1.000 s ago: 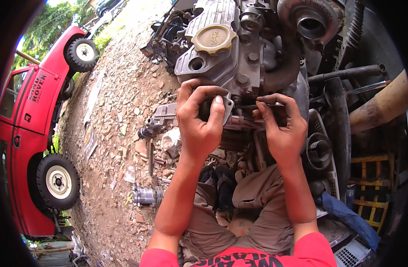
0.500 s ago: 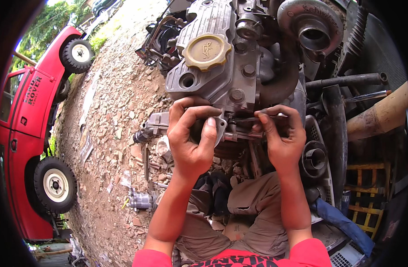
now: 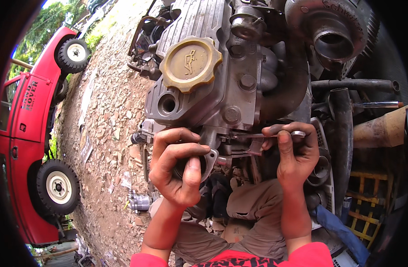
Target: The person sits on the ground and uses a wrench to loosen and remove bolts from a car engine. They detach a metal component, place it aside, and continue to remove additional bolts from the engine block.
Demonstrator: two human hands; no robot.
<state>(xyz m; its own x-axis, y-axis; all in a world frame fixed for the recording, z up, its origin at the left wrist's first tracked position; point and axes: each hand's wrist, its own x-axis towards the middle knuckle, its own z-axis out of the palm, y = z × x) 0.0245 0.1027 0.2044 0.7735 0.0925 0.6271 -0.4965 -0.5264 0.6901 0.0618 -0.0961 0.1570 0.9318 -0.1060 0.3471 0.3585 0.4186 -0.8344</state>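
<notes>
A grey engine [image 3: 199, 22] with a yellow-brown oil filler cap [image 3: 188, 64] stands ahead of me. At its near end, my left hand [image 3: 175, 167] is closed round a grey metal flanged housing [image 3: 211, 156] with a bolt hole in its ear. Most of that housing is hidden by the fingers. To its right, my right hand [image 3: 295, 158] pinches a slim metal wrench [image 3: 254, 135] between thumb and fingers. Its ring end [image 3: 297, 133] sticks out past the fingers, while the other end reaches a small bolt [image 3: 222, 138] beside the housing. Whether it sits on the bolt, I cannot tell.
A turbocharger [image 3: 331, 35] sits at the far right of the engine, with dark pipes [image 3: 355, 84] and a bamboo pole [image 3: 377, 128] beyond. A metal part [image 3: 140, 201] lies on the stony ground [image 3: 106, 129] at left. Farther left stands a red vehicle [image 3: 30, 120].
The engine appears larger and closer. My right hand has shifted right and down a little, and more of the wrench shows. My left hand, still round the housing, appears lower and farther left.
</notes>
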